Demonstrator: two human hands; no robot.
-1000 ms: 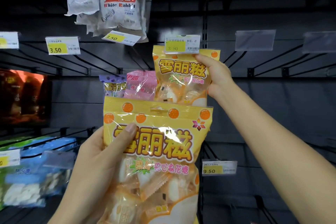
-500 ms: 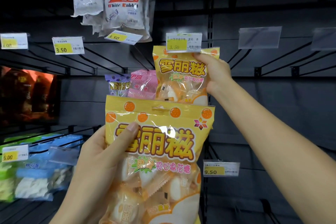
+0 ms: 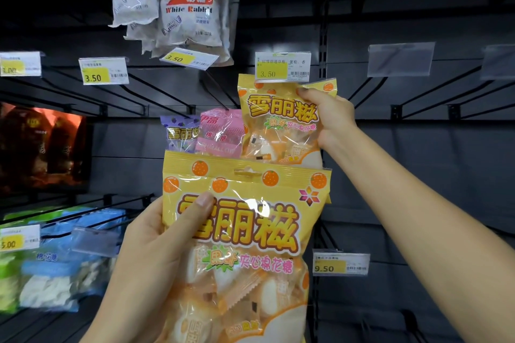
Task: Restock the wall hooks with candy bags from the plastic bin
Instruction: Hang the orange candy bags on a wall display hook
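My left hand [image 3: 150,264] grips a stack of candy bags low in the middle; the front one is a large yellow orange-marshmallow bag [image 3: 245,234], with a purple bag [image 3: 179,133] and a pink bag [image 3: 220,133] sticking up behind it. My right hand [image 3: 331,117] is stretched up to the wall and holds the top right corner of a second yellow marshmallow bag [image 3: 276,117], whose top edge is right under the 3.50 price tag [image 3: 282,67] at a hook's tip. The hook itself is hidden behind tag and bag.
White Rabbit candy bags [image 3: 184,5] hang at the upper left. Several bare black hooks [image 3: 370,89] stick out of the dark wall panel on both sides. Blue and green bags [image 3: 55,267] hang at the lower left. A 9.50 tag [image 3: 341,263] sits low on the right.
The view has drifted slightly, so the shelf appears shifted right and down. My right hand keeps the yellow bag pressed up under the 3.50 tag; my left hand holds its stack steady.
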